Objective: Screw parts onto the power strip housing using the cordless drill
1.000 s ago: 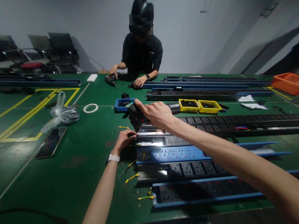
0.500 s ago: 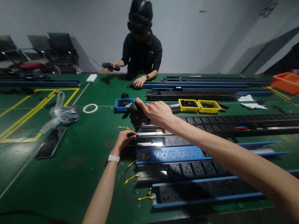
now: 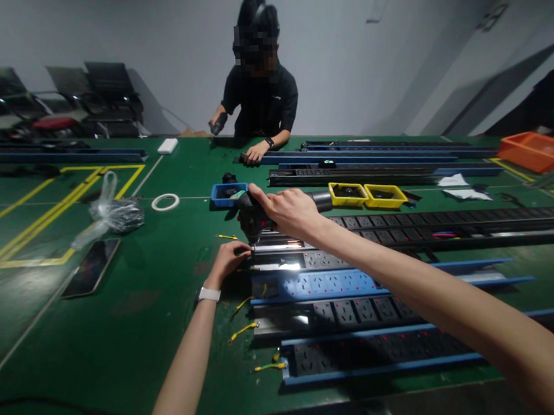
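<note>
My right hand [image 3: 290, 212] grips a black power screwdriver [image 3: 252, 216], its bit pointing down at the left end of a black power strip [image 3: 279, 257]. Just below the tip, my left hand [image 3: 230, 259] pinches at that same end with thumb and finger; whatever lies between them is too small to make out. Nearer me lie a blue power strip [image 3: 327, 284], a black and silver strip [image 3: 283, 322] and a blue-edged strip [image 3: 359, 355]. Short yellow-green wires [image 3: 269, 367] stick out from their left ends.
Ahead stand a blue bin [image 3: 217, 197] and yellow bins [image 3: 381, 203] of small parts. On the left are a phone [image 3: 92, 267], a bagged bundle [image 3: 119, 217] and a tape roll [image 3: 165, 202]. Across the table a co-worker [image 3: 262, 103] holds another power tool.
My hands and the screwdriver stay almost in place at the strip's end. Across the table, the co-worker's tool has swung from lying level to pointing downward.
</note>
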{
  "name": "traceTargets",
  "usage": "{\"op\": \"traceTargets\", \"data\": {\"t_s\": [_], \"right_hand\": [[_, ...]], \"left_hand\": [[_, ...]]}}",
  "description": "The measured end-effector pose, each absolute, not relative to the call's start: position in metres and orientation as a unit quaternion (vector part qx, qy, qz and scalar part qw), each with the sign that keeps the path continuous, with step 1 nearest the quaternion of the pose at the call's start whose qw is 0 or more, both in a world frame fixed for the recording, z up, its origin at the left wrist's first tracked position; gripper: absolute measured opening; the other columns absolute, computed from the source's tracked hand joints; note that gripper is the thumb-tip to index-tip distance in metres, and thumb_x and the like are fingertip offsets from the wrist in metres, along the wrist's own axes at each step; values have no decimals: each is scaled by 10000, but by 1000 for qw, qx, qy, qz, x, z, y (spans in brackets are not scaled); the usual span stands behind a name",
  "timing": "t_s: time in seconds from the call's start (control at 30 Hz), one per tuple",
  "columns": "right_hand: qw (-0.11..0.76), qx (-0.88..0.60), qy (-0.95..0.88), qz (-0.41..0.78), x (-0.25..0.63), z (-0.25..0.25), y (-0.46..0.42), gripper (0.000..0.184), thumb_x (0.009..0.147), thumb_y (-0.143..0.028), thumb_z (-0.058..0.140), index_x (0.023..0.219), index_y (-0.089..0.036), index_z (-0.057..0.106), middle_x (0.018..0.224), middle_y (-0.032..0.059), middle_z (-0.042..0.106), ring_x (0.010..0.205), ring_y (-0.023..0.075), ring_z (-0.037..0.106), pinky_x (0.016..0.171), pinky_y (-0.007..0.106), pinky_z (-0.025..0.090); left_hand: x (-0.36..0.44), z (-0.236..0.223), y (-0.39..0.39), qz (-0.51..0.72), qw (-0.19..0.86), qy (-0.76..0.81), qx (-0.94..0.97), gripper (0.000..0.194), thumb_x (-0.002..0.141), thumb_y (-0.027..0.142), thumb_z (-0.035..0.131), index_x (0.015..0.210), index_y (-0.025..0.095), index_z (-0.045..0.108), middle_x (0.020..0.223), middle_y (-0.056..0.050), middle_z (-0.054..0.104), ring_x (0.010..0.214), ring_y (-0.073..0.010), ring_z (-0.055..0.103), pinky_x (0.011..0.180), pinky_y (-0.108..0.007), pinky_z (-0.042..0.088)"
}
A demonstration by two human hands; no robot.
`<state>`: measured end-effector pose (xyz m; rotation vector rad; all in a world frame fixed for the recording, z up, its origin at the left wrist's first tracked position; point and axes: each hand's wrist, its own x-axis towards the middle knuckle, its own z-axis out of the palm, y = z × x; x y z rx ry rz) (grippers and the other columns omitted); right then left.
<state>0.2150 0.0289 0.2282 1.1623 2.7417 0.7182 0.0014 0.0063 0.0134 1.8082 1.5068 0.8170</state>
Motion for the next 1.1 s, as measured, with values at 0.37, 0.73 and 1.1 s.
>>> {"op": "traceTargets", "data": {"t_s": [0.37,0.73,1.1], "right_hand": [[66,396,888,224,216,234,26,813,900,-213,365,1565,-171,-100,1031,112,693,832,143,651,685,229,337],[70,395,891,214,214,235,27,849,892,-178,354,1553,-138,-178,1010,122,695,838,154,651,739,221,358],[76,412,884,205,209,238,33,848,865,-182,392,1568,-168,-82,946,110,695,766,157,633,727,226,329]], "left_hand": [[0,10,8,318,315,561,696,321,799,454,665,910,168,763,954,-64,737,882,-167,662,843,-256,498],[0,12,7,311,312,564,698,294,811,429,662,918,173,762,966,-56,736,899,-164,662,853,-254,495],[-1,8,9,312,298,567,702,210,790,324,669,917,183,760,946,-43,737,855,-143,659,815,-238,507]]}}
